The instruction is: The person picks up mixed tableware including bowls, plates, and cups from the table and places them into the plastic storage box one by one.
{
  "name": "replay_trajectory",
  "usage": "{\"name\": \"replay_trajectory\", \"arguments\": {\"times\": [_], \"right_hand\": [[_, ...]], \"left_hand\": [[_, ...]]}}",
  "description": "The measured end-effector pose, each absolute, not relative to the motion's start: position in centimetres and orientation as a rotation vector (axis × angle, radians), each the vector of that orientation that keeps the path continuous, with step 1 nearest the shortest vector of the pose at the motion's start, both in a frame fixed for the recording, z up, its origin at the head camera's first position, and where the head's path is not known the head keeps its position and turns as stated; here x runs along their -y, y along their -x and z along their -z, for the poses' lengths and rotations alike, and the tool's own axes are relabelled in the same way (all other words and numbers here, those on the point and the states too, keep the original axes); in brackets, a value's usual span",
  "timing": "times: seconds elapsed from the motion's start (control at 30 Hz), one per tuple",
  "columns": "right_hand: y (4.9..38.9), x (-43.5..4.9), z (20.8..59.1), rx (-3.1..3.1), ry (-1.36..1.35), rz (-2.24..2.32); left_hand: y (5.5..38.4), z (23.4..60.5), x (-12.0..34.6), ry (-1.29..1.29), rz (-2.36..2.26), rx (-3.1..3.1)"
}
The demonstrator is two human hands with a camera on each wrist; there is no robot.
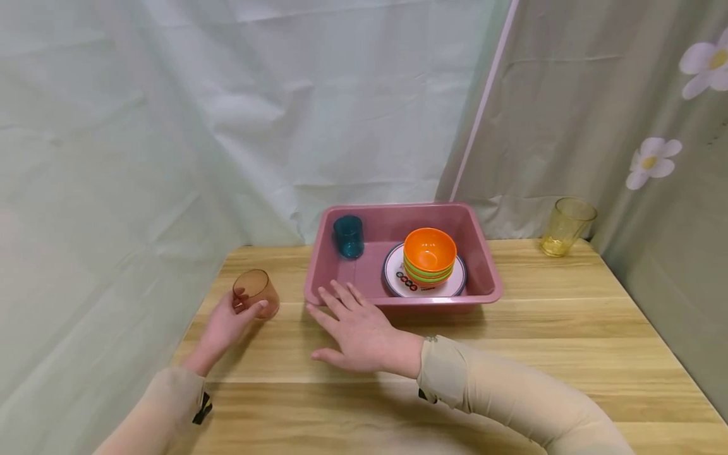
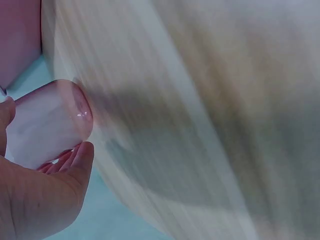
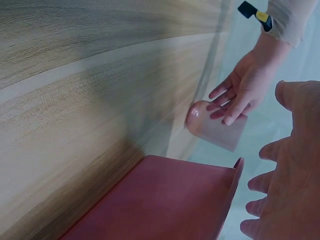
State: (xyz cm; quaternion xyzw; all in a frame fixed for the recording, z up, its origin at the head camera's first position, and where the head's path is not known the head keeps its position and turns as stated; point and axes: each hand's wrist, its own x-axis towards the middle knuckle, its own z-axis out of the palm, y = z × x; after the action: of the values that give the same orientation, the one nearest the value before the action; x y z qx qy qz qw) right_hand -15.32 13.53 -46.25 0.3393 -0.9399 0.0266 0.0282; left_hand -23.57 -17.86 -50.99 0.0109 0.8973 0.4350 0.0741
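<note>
My left hand (image 1: 226, 323) grips a clear amber-brown glass (image 1: 258, 296) at the left of the table, thumb on one side and fingers behind it. The same glass (image 2: 50, 122) appears pinkish in the left wrist view, its base close to the wood. My right hand (image 1: 358, 332) is spread with straight fingers and holds nothing; its fingertips overlap the near left rim of a pink basin (image 1: 398, 301) in the head view. Inside the basin, a teal cup (image 1: 349, 237) stands at the back left. Stacked orange and green bowls (image 1: 430, 253) sit on white plates (image 1: 392, 273) at the right.
A yellow glass (image 1: 565, 226) stands at the table's back right corner. Pale curtains (image 1: 318, 114) hang right behind and beside the wooden table (image 1: 546, 354), with flower prints on the right one.
</note>
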Motion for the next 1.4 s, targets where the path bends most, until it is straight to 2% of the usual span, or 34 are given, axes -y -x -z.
{"name": "replay_trajectory", "arguments": {"times": [0.4,0.9,1.4], "right_hand": [[15.4,-13.9,46.4,2.888,-1.047,-0.087],[15.2,-13.7,46.7,2.897,-1.062,-0.065],[15.1,-13.6,46.8,2.874,-1.073,-0.076]], "left_hand": [[21.2,51.1,16.6,-0.096,-1.34,-2.702],[21.3,53.0,16.6,-0.028,-1.37,-2.637],[21.5,53.3,16.4,-0.026,-1.324,-2.668]]}}
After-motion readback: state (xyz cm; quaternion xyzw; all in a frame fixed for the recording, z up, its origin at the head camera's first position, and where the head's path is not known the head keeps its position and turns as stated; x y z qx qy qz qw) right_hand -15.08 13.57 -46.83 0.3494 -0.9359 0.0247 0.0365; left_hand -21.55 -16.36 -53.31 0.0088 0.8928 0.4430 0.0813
